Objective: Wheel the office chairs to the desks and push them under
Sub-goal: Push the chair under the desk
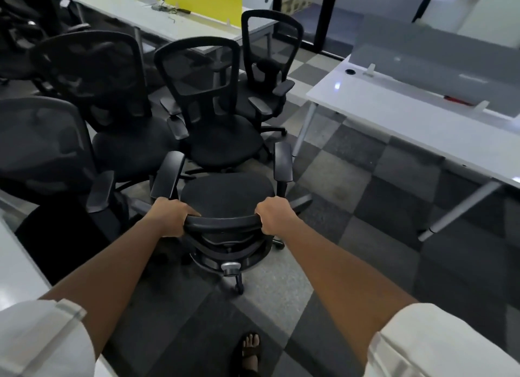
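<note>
Grip: left hand (171, 216) and right hand (271, 214), fingers curled round top rail of black mesh-backed office chair (228, 196).
Position: on chequered carpet, clear of white desk (394, 117).
Remaining: clustered black chairs (213, 117) unplaced; none visibly tucked.

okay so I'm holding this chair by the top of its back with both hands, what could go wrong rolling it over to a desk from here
1. Other chairs crowd right in front of the held chair; pushing straight ahead would likely knock armrests together.
2. The white desk on the right has angled legs that the wheels may catch.
3. Your sandalled foot is close behind the wheels.
</note>
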Demonstrator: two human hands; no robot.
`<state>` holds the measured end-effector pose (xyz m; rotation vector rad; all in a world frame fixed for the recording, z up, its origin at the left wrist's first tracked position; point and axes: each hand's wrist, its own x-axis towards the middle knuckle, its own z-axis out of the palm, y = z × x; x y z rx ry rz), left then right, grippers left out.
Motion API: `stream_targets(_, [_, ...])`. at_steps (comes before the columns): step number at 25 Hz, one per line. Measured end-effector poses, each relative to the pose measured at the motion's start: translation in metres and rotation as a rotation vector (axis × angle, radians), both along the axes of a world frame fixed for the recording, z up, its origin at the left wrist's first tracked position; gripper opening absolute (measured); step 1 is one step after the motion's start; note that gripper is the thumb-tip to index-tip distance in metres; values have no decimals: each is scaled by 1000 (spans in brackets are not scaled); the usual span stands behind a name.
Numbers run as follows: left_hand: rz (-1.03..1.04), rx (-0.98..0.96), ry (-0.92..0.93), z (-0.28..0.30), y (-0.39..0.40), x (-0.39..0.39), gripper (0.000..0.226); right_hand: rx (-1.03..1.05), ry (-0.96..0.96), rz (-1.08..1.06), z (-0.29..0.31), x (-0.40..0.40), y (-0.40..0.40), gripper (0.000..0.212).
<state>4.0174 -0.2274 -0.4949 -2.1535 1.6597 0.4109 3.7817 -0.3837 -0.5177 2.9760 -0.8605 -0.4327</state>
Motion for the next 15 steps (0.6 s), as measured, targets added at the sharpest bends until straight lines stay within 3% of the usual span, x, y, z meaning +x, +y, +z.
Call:
stream_targets(5, [2, 45, 16, -1, 3, -40, 62, -6, 35, 16, 2, -49, 9, 11])
stream_targets(11, [-76, 8, 38, -6, -10, -145, 62, -1, 109, -37, 12, -154, 4, 16])
stream_targets(15, [-147, -9, 53, -12, -28, -214, 62, 9, 145, -131, 20, -232, 8, 8])
